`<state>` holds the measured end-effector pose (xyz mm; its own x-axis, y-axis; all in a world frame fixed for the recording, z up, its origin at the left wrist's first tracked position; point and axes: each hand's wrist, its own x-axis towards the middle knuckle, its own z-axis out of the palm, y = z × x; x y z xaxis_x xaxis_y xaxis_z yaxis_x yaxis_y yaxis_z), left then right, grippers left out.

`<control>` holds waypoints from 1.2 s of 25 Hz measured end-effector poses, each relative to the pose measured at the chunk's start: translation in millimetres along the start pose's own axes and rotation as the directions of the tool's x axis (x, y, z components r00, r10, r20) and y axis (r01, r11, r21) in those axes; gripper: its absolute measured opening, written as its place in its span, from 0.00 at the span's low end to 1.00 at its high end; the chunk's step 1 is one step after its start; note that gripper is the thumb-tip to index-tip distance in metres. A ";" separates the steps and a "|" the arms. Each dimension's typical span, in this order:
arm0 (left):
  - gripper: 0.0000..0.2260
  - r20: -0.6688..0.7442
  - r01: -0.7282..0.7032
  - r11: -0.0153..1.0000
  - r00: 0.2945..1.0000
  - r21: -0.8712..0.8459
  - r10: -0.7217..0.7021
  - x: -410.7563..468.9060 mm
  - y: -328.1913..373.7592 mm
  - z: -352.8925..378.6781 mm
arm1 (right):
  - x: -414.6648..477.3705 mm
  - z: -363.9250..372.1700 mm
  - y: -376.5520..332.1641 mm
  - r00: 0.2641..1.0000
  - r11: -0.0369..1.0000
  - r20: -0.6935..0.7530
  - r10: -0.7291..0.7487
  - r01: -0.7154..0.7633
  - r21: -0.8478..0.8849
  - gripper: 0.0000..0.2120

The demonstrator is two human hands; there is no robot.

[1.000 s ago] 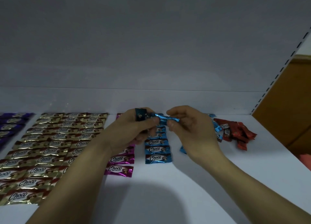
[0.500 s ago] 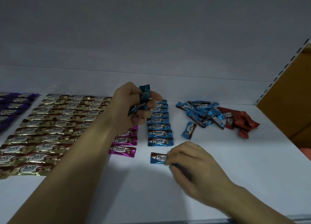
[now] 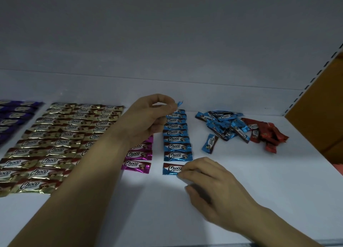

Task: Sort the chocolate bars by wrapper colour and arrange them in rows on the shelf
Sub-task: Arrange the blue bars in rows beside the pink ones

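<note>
A column of blue-wrapped chocolate bars (image 3: 176, 135) runs front to back in the middle of the white shelf (image 3: 259, 191). My right hand (image 3: 209, 183) pinches the right end of a blue bar (image 3: 171, 168) lying flat at the column's front end. My left hand (image 3: 150, 116) hovers above the column's far end, fingers closed on another blue bar (image 3: 179, 103), of which only a tip shows. A loose heap of blue bars (image 3: 222, 124) lies to the right, with one stray blue bar (image 3: 210, 143) in front of it.
Gold bars (image 3: 55, 139) fill several rows at the left, purple ones (image 3: 13, 115) sit at the far left edge. Magenta bars (image 3: 138, 158) lie partly under my left wrist. Red bars (image 3: 267, 133) are heaped at the right, near the brown side panel (image 3: 315, 105).
My right hand has taken one blue bar down from my left hand and laid it at the front of the blue column. My left hand stays raised with the other bar.
</note>
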<state>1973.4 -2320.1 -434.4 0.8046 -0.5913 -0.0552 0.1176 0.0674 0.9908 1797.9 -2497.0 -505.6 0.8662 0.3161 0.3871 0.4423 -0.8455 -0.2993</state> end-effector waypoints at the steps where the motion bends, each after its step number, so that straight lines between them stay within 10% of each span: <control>1: 0.07 0.002 -0.009 1.000 1.000 0.025 0.009 -0.7 -0.1 -0.2 | 0.2 -0.2 -0.1 1.000 1.000 -0.003 0.004 -0.004 -0.001 0.12; 23: 0.05 -0.079 0.028 0.999 0.997 0.028 -0.026 -3.6 2.4 9.3 | 0.0 0.1 1.5 0.999 0.999 -0.014 0.048 -0.048 0.020 0.17; 30: 0.06 -0.082 0.077 0.995 0.993 -0.061 -0.082 -4.3 3.2 18.8 | 20.6 -37.9 34.3 0.933 0.970 -0.266 0.242 -0.233 0.065 0.17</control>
<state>1959.4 -2332.4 -428.6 0.8374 -0.5265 -0.1466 0.2147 0.0703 0.9741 1822.1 -2535.9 -474.8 0.8531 -0.0239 0.5211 0.2429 -0.8659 -0.4373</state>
